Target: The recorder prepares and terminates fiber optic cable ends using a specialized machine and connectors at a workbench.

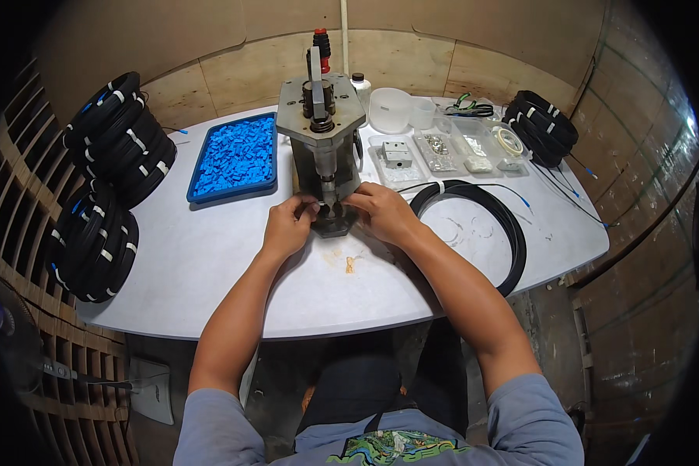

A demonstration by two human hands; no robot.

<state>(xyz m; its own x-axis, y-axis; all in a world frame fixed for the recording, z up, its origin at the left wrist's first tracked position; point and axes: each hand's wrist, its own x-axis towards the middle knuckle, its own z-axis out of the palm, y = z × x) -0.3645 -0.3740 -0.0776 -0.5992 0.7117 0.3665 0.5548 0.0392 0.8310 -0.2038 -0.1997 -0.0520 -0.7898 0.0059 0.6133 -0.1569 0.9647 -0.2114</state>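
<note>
Metal press base (333, 228) sits between hands (290, 227) (386, 214), well inside table (326, 311) edge.

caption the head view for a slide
Left hand and right hand at a grey metal press, blue plastic tray left, coiled black cable right.

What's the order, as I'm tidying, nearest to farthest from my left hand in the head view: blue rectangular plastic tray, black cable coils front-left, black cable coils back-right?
1. Blue rectangular plastic tray: leftward, beyond your left hand.
2. Black front-left cable coils: farther left.
3. Black back-right cable coils: opposite side.
</note>
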